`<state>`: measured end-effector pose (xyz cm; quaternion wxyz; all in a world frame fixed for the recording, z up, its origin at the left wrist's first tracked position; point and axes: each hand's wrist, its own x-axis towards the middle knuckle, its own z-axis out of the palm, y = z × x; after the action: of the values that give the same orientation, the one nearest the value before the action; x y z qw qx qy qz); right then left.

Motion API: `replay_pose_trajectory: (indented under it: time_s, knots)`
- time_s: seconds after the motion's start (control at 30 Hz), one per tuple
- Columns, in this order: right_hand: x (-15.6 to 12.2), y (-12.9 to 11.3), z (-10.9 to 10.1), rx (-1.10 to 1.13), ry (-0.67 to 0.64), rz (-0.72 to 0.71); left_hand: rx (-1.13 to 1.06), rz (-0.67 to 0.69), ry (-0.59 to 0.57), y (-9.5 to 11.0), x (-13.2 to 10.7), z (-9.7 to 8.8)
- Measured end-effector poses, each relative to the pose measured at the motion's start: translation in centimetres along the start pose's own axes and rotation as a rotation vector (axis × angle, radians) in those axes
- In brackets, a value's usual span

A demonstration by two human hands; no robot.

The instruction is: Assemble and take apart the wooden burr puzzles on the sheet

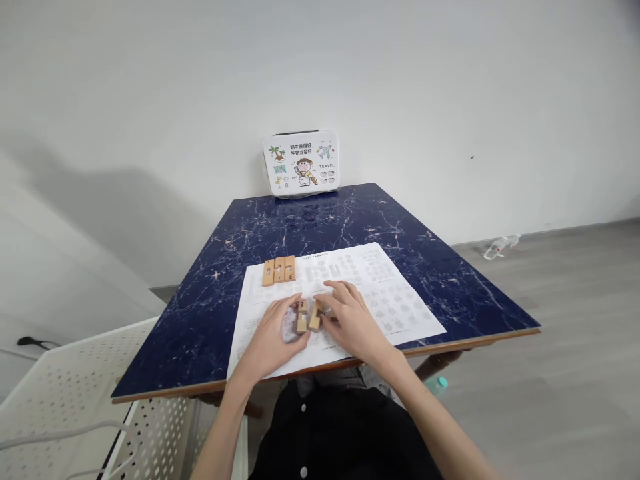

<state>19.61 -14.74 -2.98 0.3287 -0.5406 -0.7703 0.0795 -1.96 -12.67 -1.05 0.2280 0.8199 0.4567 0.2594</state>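
Two small notched wooden blocks stand close together over the printed sheet (350,267), a narrow gap between them. My left hand (267,343) curves around the left wooden block (302,317), index fingertip at its far end and thumb near its near end. A dark mark shows on that block's top. On the other side, my right hand (353,323) has its fingers and thumb on the right wooden block (315,317), which leans slightly. Part of another wooden piece shows under the right fingers. Farther left on the sheet, three marked wooden blocks (279,270) lie side by side.
The sheet lies on a dark blue marbled table (305,223) with a wooden edge. A white cartoon-printed case (301,165) leans against the wall at the back. A white perforated unit (65,373) with a cable stands at the left; a bottle (437,385) is on the floor.
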Motion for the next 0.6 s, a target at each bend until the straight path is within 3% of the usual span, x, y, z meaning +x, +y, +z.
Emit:
replay_pose_trajectory:
  time_s: [0.3,0.47,0.6]
  knots:
    - [0.4,0.8,-0.2,0.002,0.043,-0.034,-0.051,-0.081,0.02,-0.6,-0.1,0.2]
    - [0.3,1.7,-0.4,0.056,0.062,0.008,-0.045,-0.097,0.016,-0.5,-0.1,0.2]
    - [0.1,1.7,-1.8,0.144,0.077,0.075,-0.047,-0.11,0.012,-0.4,-0.1,0.2]
